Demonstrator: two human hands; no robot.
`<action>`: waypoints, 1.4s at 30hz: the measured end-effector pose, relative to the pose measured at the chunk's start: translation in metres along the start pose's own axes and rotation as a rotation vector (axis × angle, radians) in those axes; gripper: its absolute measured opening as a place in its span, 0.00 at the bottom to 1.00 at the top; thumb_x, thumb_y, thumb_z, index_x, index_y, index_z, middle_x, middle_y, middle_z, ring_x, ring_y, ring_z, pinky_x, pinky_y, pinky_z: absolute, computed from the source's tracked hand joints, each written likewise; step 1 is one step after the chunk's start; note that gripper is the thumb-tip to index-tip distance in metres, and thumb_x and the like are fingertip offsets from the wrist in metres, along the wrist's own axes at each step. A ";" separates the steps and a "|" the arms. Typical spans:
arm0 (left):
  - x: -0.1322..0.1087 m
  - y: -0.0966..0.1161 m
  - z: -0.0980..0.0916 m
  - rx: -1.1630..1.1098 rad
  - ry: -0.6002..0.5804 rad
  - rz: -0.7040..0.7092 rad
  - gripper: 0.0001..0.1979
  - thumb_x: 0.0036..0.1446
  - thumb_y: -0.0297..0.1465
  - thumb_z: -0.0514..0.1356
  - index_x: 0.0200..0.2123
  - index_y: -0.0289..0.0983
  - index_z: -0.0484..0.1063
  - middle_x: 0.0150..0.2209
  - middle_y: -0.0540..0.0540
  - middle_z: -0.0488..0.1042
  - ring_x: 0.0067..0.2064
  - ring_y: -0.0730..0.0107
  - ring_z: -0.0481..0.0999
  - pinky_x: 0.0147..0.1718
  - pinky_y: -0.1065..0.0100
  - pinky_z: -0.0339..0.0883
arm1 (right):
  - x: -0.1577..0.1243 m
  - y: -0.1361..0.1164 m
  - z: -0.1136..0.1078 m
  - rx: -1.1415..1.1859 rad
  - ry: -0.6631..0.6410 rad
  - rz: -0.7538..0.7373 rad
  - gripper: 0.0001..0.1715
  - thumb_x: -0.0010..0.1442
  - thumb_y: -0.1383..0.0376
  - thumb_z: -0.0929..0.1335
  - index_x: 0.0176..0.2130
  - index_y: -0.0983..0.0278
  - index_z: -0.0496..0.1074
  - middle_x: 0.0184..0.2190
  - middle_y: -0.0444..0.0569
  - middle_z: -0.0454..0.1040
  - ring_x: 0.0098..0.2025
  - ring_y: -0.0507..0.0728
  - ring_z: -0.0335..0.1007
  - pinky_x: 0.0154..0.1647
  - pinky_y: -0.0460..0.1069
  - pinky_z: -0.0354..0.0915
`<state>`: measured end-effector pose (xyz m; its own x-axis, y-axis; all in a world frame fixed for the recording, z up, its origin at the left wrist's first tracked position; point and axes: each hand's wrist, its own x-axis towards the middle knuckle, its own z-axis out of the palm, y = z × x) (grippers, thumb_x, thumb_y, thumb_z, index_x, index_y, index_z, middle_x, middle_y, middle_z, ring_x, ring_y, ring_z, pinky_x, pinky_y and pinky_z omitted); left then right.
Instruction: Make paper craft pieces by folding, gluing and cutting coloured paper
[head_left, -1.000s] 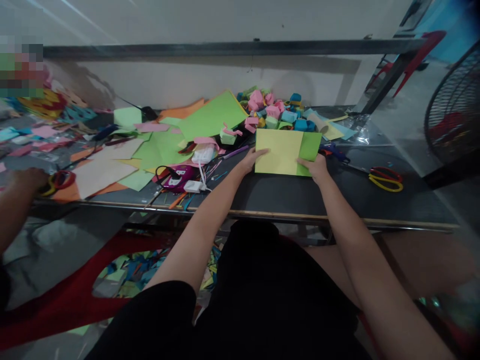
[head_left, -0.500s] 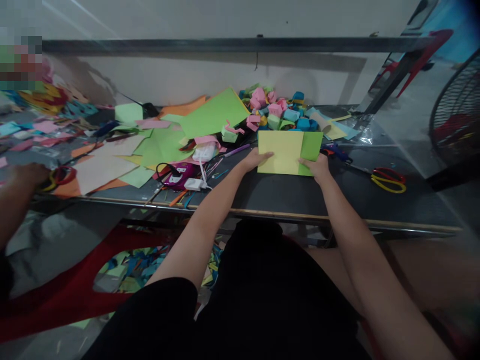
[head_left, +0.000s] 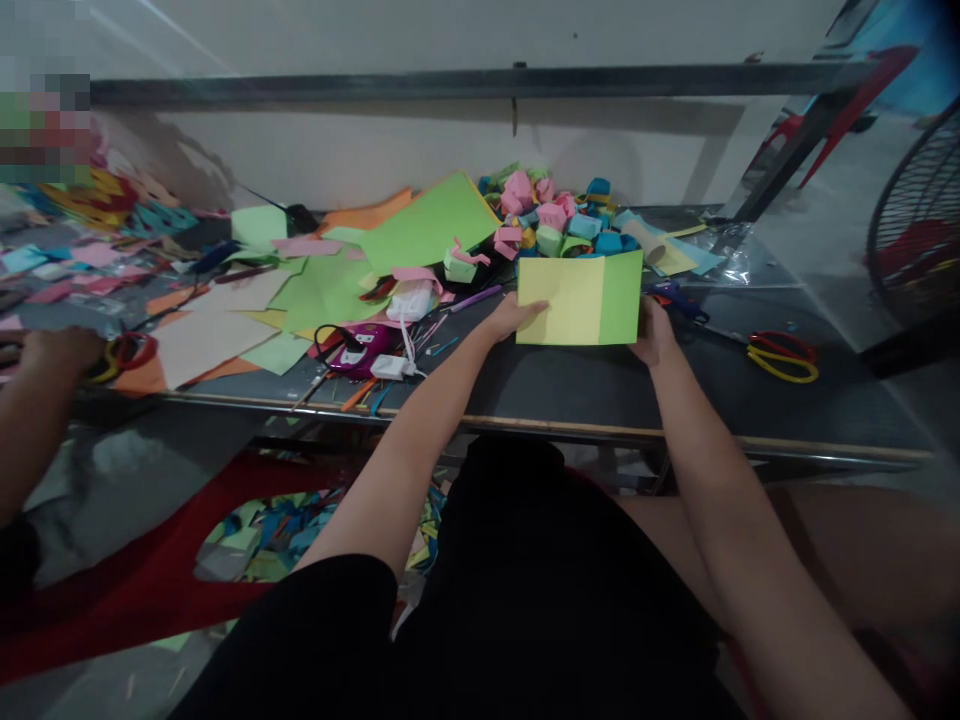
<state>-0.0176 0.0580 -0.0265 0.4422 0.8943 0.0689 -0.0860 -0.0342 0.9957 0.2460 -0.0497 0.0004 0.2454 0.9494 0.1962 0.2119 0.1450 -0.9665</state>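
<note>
A yellow paper sheet (head_left: 559,298) lies over a green paper sheet (head_left: 622,297) on the dark table (head_left: 570,385). My left hand (head_left: 512,316) grips the stack at its lower left corner, fingers on top of the yellow sheet. My right hand (head_left: 654,332) holds the green sheet's lower right corner, mostly behind the paper. The stack looks lifted and tilted toward me.
A heap of small folded paper pieces (head_left: 559,220) lies behind the sheets. Loose coloured sheets (head_left: 322,285), a purple device (head_left: 358,352) with cables and a white charger (head_left: 409,303) sit left. Red-yellow scissors (head_left: 784,357) lie right. Another person's hand (head_left: 60,352) works far left. A fan (head_left: 919,230) stands right.
The two sheets have been squared up and raised slightly. My right hand slid from the bottom edge to the right corner. The yellow sheet now covers more of the green one.
</note>
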 end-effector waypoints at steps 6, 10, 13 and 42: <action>-0.001 0.002 0.001 0.037 -0.018 0.007 0.24 0.49 0.38 0.74 0.47 0.31 0.80 0.48 0.28 0.82 0.55 0.36 0.81 0.55 0.38 0.75 | -0.008 -0.008 0.011 0.205 -0.118 0.165 0.42 0.52 0.29 0.66 0.49 0.57 0.79 0.45 0.51 0.85 0.58 0.71 0.78 0.61 0.67 0.72; -0.005 0.006 0.003 0.049 -0.013 0.006 0.23 0.50 0.37 0.74 0.46 0.30 0.81 0.47 0.27 0.82 0.56 0.33 0.81 0.55 0.36 0.74 | -0.014 -0.017 0.015 0.231 -0.132 0.168 0.43 0.45 0.29 0.72 0.44 0.57 0.79 0.46 0.54 0.85 0.59 0.74 0.76 0.60 0.70 0.72; -0.007 0.009 0.005 0.061 -0.024 -0.012 0.22 0.50 0.37 0.75 0.45 0.30 0.81 0.48 0.27 0.82 0.56 0.32 0.80 0.55 0.35 0.74 | -0.014 -0.015 0.018 0.270 -0.121 0.149 0.45 0.35 0.31 0.78 0.43 0.57 0.78 0.48 0.54 0.84 0.59 0.75 0.76 0.60 0.72 0.72; -0.030 0.018 0.040 0.113 -0.126 -0.121 0.20 0.54 0.36 0.72 0.47 0.31 0.80 0.48 0.33 0.83 0.46 0.53 0.84 0.53 0.50 0.77 | -0.004 0.009 0.026 0.211 0.097 0.155 0.44 0.30 0.36 0.83 0.36 0.62 0.75 0.37 0.56 0.83 0.46 0.69 0.82 0.49 0.63 0.79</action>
<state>0.0035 0.0128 -0.0080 0.5521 0.8322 -0.0513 0.0717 0.0138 0.9973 0.2225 -0.0451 -0.0135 0.3511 0.9351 0.0482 -0.0345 0.0643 -0.9973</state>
